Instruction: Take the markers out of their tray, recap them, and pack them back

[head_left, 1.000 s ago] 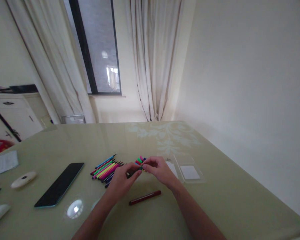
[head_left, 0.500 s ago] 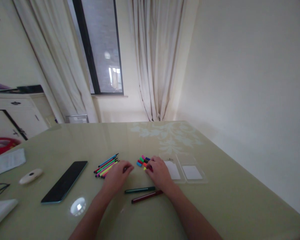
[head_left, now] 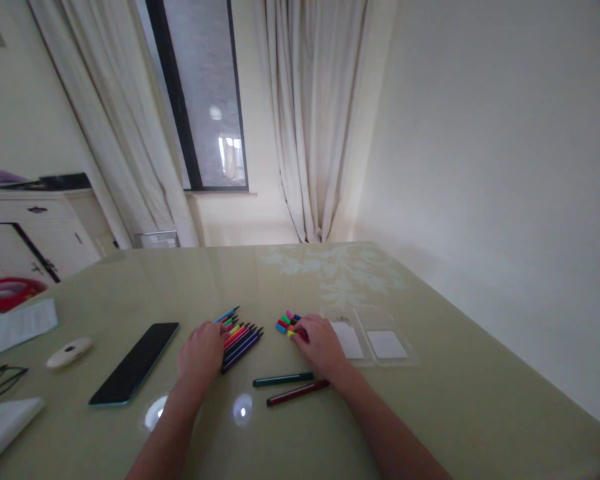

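Note:
Uncapped felt-tip pens (head_left: pixel 243 343) of several colours lie side by side in a slanted row, dark tips pointing up and right. My left hand (head_left: pixel 203 351) rests over the left ends of that row with curled fingers; what they grip is hidden. A cluster of small coloured pen caps (head_left: pixel 284 325) sits to the right of the pens. At its near right edge my right hand (head_left: pixel 321 345) is closed, fingertips bent down onto the caps, and partly covers them. A dark green pen (head_left: pixel 283 379) and a dark red pen (head_left: pixel 296 393) lie in front, both capped.
Beside my right hand lies an open clear plastic case (head_left: pixel 411 357) with white cards (head_left: pixel 386 345). A phone (head_left: pixel 136 363), a white oval object (head_left: pixel 70 353), glasses (head_left: pixel 3 383) and a paper sheet (head_left: pixel 24 325) are on the left of the glossy table (head_left: pixel 220 280).
My left hand has moved left, from the pens' tip side onto their left ends, and more dark pens now show. My right hand stays at the caps.

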A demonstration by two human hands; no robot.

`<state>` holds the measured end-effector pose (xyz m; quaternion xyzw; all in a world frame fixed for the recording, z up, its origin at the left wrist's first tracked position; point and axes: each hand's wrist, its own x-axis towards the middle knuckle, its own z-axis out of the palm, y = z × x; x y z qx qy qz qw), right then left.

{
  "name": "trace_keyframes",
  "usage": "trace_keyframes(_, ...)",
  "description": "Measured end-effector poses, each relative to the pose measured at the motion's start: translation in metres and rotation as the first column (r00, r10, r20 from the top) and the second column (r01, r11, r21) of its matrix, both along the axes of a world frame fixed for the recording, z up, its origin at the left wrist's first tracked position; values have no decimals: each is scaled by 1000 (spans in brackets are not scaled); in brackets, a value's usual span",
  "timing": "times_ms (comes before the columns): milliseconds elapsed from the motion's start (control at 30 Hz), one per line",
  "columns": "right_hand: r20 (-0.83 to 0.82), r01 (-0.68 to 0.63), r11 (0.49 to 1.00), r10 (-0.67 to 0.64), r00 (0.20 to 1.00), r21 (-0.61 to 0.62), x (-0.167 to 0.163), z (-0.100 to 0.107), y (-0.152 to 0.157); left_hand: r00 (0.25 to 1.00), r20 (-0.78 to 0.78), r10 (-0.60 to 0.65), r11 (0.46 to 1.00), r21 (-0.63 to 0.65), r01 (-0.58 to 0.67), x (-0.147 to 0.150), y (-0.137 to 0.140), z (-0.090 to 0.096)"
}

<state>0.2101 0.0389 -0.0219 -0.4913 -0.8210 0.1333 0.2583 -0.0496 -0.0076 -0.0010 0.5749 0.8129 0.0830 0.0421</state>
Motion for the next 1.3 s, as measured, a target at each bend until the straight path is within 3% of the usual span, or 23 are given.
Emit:
trace_keyframes(167, -163, 15, 999, -21, 986, -37, 0, 1, 0, 992, -98, -74, 992, 98, 84, 0, 3, -2)
trace_keyframes(300, -318, -8, 999, -7, 948, -45, 1, 4, -1, 991, 40, -131, 953, 280, 115, 9, 10, -3)
trace_keyframes(367, -399, -36, 999, 21, 917, -29, 1, 6, -2, 949, 170, -265, 889, 423, 173, 19, 11, -5)
trace_keyframes(433, -484, -68, 998, 51, 873, -18, 1, 9, -2, 856, 243, -456, 792, 549, 266, 31, 11, -7)
trace_keyframes(533, -588, -89, 996, 63, 806, -15, 1, 13, -2, 746, 256, -615, 708, 595, 379, 48, 5, -6)
trace_keyframes(933, -696, -93, 996, 70, 714, 5, 3, 13, 1, 729, 271, -629, 704, 596, 386, 52, 2, -4)
trace_keyframes(1100, -701, -168, 985, 139, 699, 28, 5, 15, 0, 708, 269, -653, 693, 590, 415, 54, 1, -4)
trace_keyframes(1300, -758, -255, 959, 72, 648, -126, 6, 15, 0, 677, 274, -683, 652, 647, 396, 56, 1, -5)
